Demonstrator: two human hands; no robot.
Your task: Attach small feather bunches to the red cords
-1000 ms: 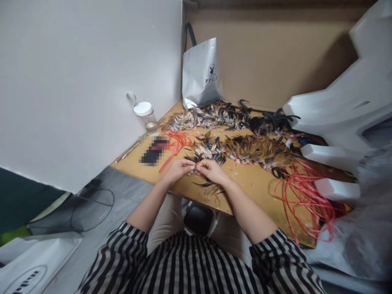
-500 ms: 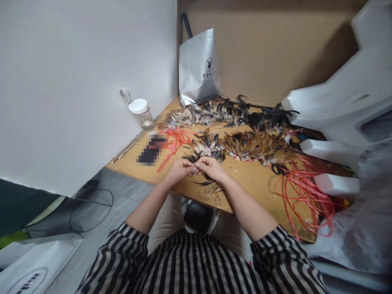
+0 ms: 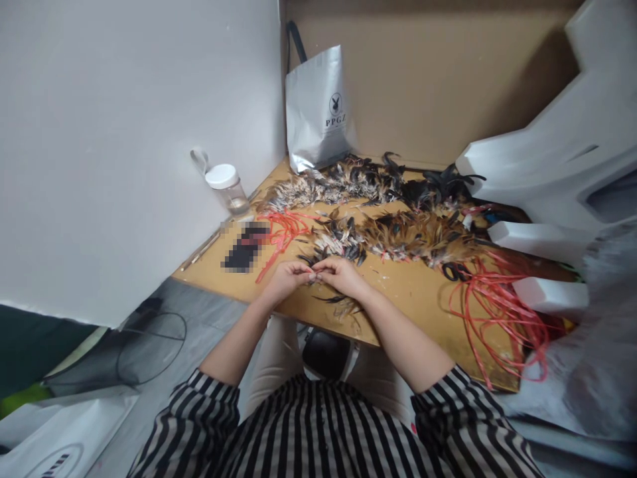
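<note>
My left hand (image 3: 287,279) and my right hand (image 3: 343,276) meet over the front of the wooden table, fingertips pinched together. A hint of red shows at the fingertips, but what they hold is too small to make out. Just behind the fingers lies a small group of black-and-white feathers (image 3: 334,243). A long clump of brown feathers (image 3: 423,238) stretches to the right of it. A few loose dark feathers (image 3: 348,309) rest on the table below my right hand.
Red plastic strings lie in a small bunch (image 3: 284,229) at left and a large tangle (image 3: 497,318) at right. More feathers (image 3: 343,182) line the back by a silver bag (image 3: 318,109). A lidded jar (image 3: 231,189) stands at left; white foam pieces (image 3: 542,239) jut in from the right.
Both hands have come slightly lower and nearer to me, with fingertips still together. The view has shifted a little. The feathers and strings lie as before.
</note>
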